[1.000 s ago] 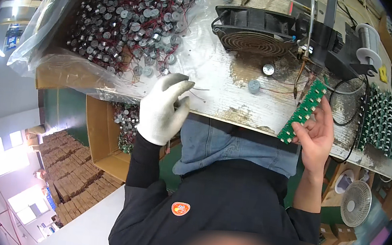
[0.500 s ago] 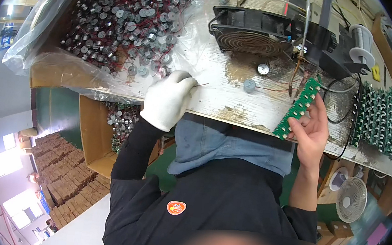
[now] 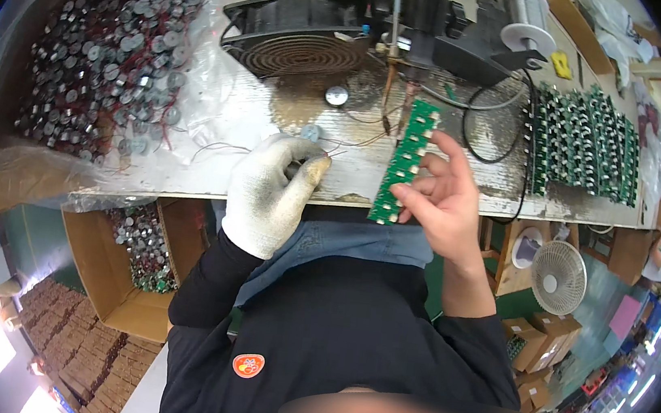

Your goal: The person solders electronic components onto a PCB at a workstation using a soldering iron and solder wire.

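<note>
My left hand (image 3: 268,195), in a white glove, is closed with thumb and fingertips together on thin wires (image 3: 339,153) whose ends poke out to the right. Whatever sits inside its curled palm is hidden. Just behind its fingers a small round grey motor (image 3: 310,132) lies on the bench, its reddish wires trailing right. My bare right hand (image 3: 447,195) grips a long green circuit board strip (image 3: 402,166) between thumb and fingers. The strip stands at a tilt over the bench, small pale parts along its face. Its upper end is near the soldering fixture's thin rod (image 3: 389,91).
A plastic-lined box of small motors (image 3: 112,51) stands left. Behind the hands are a black fan (image 3: 304,48), a loose silver motor (image 3: 336,95) and a wire spool (image 3: 525,18). Rows of populated green boards (image 3: 586,146) lie right. Below the bench is an open carton (image 3: 88,260).
The view has shifted right. My left hand has come nearer the board strip and the loose motor, its wrist turned. The right hand keeps hold of the strip, which now stands more upright.
</note>
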Demonstrator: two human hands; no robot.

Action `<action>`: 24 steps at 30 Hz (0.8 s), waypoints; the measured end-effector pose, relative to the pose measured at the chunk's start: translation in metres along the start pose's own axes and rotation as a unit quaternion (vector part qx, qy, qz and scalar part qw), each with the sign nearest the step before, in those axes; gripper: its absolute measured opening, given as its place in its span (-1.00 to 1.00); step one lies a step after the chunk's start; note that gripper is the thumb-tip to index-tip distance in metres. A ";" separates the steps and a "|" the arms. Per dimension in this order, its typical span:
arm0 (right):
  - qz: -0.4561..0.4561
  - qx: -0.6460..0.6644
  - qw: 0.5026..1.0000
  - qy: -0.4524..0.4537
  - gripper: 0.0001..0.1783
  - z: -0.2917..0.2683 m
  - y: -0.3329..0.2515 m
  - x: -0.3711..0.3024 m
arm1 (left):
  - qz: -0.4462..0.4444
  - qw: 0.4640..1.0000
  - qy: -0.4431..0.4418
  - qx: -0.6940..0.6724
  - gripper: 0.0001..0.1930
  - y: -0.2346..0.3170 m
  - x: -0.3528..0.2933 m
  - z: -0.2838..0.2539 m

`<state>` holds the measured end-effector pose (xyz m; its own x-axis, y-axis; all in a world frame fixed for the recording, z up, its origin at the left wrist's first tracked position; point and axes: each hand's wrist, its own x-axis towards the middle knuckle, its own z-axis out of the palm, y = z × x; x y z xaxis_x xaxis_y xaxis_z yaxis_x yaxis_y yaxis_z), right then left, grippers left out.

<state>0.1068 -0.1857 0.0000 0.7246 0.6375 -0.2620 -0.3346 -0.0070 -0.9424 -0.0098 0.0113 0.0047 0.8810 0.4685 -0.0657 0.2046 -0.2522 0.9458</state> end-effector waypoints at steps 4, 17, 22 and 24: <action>0.009 0.003 0.999 -0.033 -0.22 0.002 -0.003 -0.003 | -0.007 0.999 -0.048 0.018 -0.87 0.001 0.004 0.015; -0.014 0.000 0.999 -0.039 -0.25 0.003 -0.001 -0.006 | -0.095 0.977 -0.104 -0.161 -0.79 0.013 0.022 0.029; -0.018 0.008 0.999 -0.034 -0.24 0.003 0.000 -0.006 | -0.123 0.975 -0.121 -0.137 -0.77 0.020 0.024 0.026; -0.021 0.008 0.999 -0.034 -0.24 0.003 0.002 -0.006 | -0.109 0.977 -0.121 -0.135 -0.76 0.017 0.026 0.027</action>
<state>0.1003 -0.1876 0.0005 0.6956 0.6880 -0.2069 -0.3144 0.0326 -0.9487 0.0285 -0.0039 0.0106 0.9106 0.2640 -0.3179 0.3080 0.0790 0.9481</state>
